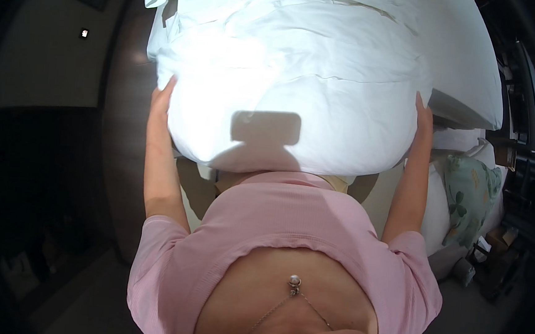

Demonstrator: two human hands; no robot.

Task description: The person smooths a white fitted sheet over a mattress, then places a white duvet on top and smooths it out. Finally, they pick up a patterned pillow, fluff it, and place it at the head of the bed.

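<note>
A thick, rounded piece of white bedding (pixel 345 121), a pillow or a folded duvet, lies across the front of my body. My left hand (pixel 163 95) grips its left side, thumb up along the edge and fingers hidden beneath. On the opposite side, my right hand (pixel 423 115) holds the edge in the same manner, its fingers also out of sight. Beyond, rumpled white sheets (pixel 204 6) stretch to the top of the view. Strong light washes out part of the white cloth, and a shadow falls on its near half.
A white mattress or bedding slab (pixel 466 55) extends at the right. Below it rests a green leaf-patterned pillow (pixel 467 199). Brown wooden floor or panelling (pixel 124 124) runs down the left. Small boxes and other items (pixel 497 241) sit at the dark lower right.
</note>
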